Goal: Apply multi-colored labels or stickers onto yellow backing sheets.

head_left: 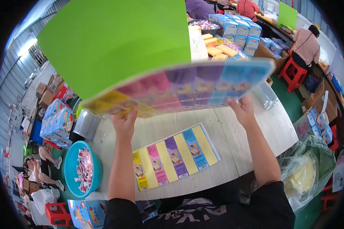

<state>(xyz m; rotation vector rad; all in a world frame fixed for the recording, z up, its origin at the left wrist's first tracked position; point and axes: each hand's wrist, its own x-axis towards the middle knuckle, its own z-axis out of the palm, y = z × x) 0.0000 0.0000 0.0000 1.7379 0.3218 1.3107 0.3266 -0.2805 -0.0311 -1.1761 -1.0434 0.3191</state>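
A wide stack of printed sheets (187, 89) with yellow, pink, purple and blue panels is raised above the table, bowed and a little blurred. My left hand (125, 122) grips its lower edge at the yellow end. At the blue end, my right hand (242, 108) pinches the same edge; the fingers behind the sheets are hidden. Below, between my forearms, a printed sheet (179, 142) lies flat on the pale table (240, 152), with yellow, pink, purple and blue strips on a light yellow ground. It seems to rest on other sheets.
A large green board (118, 45) stands beyond the sheets. To the left are a teal basin (68, 171) of small wrapped packets and blue boxes (57, 120). A plastic bag (300, 171) sits at right. Other people work farther back, one on a red stool (293, 74).
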